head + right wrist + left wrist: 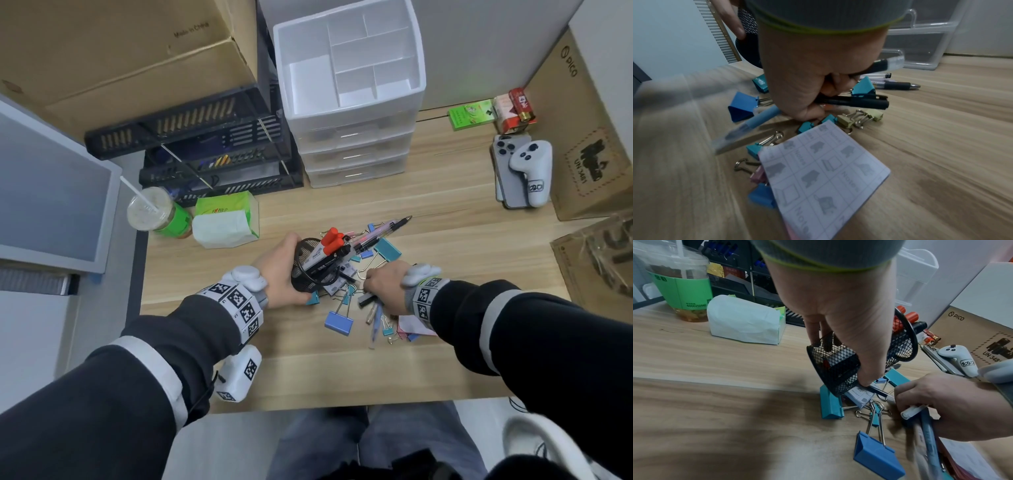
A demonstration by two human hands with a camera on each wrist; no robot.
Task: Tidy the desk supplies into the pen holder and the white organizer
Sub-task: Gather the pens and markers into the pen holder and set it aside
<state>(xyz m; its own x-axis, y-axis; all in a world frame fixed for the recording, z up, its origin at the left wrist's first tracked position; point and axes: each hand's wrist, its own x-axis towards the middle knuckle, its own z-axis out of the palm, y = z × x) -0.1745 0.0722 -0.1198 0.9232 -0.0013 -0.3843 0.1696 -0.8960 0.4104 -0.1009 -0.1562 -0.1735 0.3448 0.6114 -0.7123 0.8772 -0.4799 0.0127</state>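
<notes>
My left hand (279, 270) grips a black mesh pen holder (313, 270) (840, 368), tilted toward the right, with red-capped markers (330, 241) sticking out of its mouth. My right hand (383, 286) (807, 84) is curled round a bundle of pens (857, 101) (925, 426) just above the desk. Under and around both hands lie binder clips (339, 322) (875, 452) (741, 108), a small notepad (824, 178) and more pens (387, 229). The white organizer (349, 61) with empty top compartments stands at the back.
A black mesh tray stack (212, 150) and a cardboard box (120, 44) stand back left. A drink cup (156, 212) and tissue pack (226, 219) sit left of the holder. A phone with a white controller (524, 171) lies right, beside more boxes (582, 137).
</notes>
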